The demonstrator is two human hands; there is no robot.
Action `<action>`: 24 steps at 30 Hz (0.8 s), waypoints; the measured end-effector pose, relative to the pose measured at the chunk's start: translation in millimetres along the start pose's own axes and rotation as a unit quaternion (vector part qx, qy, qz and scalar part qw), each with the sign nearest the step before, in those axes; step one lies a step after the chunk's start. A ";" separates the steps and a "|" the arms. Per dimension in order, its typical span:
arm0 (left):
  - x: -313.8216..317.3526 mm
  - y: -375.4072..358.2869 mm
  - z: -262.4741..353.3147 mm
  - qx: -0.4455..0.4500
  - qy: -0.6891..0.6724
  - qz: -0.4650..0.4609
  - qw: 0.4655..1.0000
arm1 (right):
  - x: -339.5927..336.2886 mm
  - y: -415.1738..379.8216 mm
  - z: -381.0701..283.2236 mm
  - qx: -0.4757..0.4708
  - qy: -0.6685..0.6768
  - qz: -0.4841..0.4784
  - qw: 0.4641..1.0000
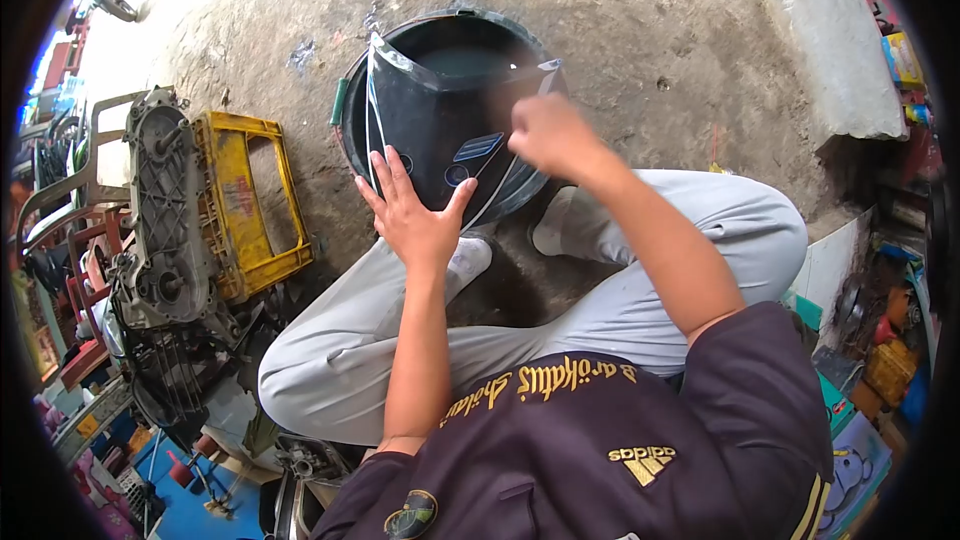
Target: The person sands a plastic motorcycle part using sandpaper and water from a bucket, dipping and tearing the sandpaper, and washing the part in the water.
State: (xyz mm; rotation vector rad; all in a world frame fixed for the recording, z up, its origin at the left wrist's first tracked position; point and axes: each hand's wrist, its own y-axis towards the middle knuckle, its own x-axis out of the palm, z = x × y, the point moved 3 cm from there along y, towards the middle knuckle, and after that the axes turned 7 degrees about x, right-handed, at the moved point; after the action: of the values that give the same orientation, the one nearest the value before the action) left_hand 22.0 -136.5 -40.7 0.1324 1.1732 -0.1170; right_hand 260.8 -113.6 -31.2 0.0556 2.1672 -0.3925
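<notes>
A glossy black panel (432, 112) with pale, shiny edges leans over a round black basin (355, 145). On its face are a small blue striped rectangle (478, 147) and round marks. My left hand (418, 220) lies spread on the panel's lower left part, thumb and fingers stretched apart. Beside the panel's right edge is my right hand (548, 132), its fingers curled into a fist and smeared by motion. Whatever it may hold is hidden. The basin has a green handle (340, 100) on its left side.
A yellow plastic crate (222, 200) and a grey metal engine casing (165, 205) stand to the left. My bent legs (700, 230) flank the basin on rough concrete (660, 70). Assorted parts crowd both sides, with a concrete ledge (825, 40) at upper right.
</notes>
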 end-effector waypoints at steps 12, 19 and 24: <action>3.0 -1.2 -4.3 0.001 -0.004 0.004 1.000 | -1.5 0.9 -0.9 0.019 0.011 -0.008 1.000; 1.3 -0.9 0.5 -0.022 0.001 -0.010 1.000 | 4.4 -5.1 -1.5 -0.003 -0.008 0.024 1.000; 3.6 -2.7 -3.2 -0.010 0.008 -0.001 1.000 | 3.4 5.7 13.7 0.050 0.037 0.018 0.998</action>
State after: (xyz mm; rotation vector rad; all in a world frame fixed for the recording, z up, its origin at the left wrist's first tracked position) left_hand 20.0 -138.7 -45.3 0.1139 1.1909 -0.1067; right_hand 270.6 -112.7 -42.8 0.1667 2.2161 -0.4849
